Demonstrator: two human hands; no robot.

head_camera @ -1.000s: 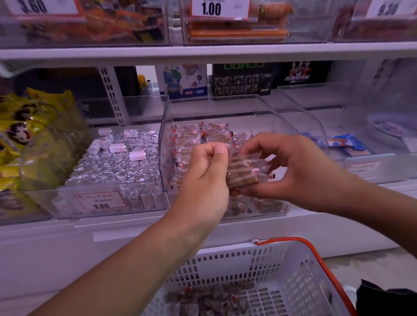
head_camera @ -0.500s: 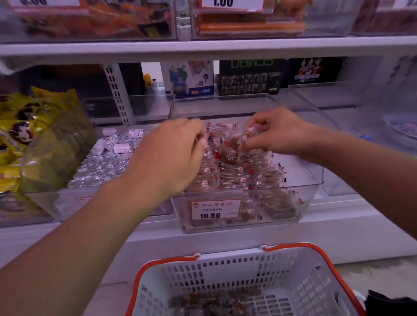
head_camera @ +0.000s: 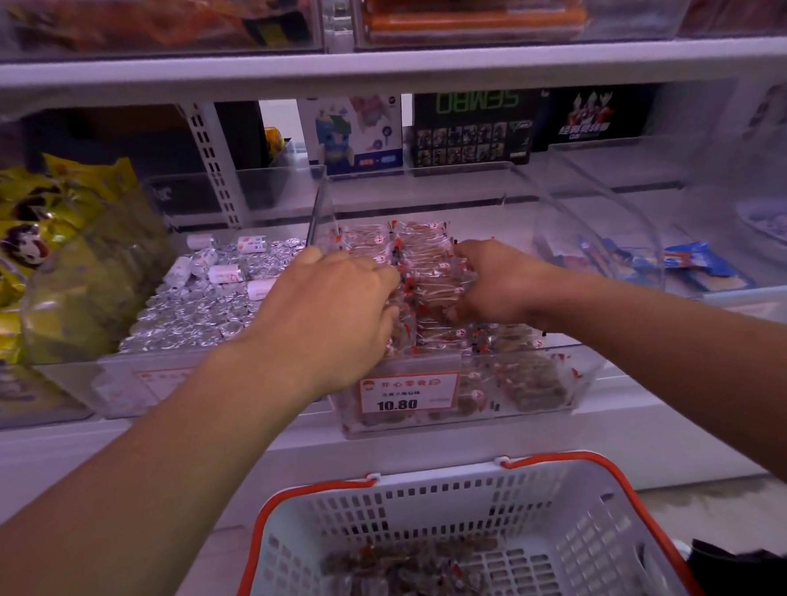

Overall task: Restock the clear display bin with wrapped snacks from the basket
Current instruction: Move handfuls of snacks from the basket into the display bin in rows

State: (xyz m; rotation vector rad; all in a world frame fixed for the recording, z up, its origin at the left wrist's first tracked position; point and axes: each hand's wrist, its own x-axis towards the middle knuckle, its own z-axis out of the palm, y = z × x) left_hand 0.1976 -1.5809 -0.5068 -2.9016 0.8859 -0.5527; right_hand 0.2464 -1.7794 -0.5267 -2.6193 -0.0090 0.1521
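Observation:
A clear display bin (head_camera: 585, 378) on the shelf holds rows of brown wrapped snacks (head_camera: 425, 245) and carries a 10.80 price tag (head_camera: 409, 392). Both my hands are inside it, low over the rows. My left hand (head_camera: 332, 301) lies knuckles up with its fingertips curled down onto the snacks. My right hand (head_camera: 496, 280) pinches a small stack of wrapped snacks (head_camera: 436, 281) between fingers and thumb. Below, a white basket (head_camera: 594, 529) with an orange rim holds several more wrapped snacks (head_camera: 408, 573).
A bin of silver-foil pieces (head_camera: 208, 309) stands to the left, then yellow snack bags (head_camera: 11, 256). A nearly bare clear bin with blue packets (head_camera: 698, 260) sits on the right. An upper shelf (head_camera: 368, 71) hangs above the bins. Toy boxes (head_camera: 471, 127) stand behind.
Both hands moved forward from in front of the shelf into the bin and lowered the stack of snacks onto the rows. The view tilted down, showing more of the basket.

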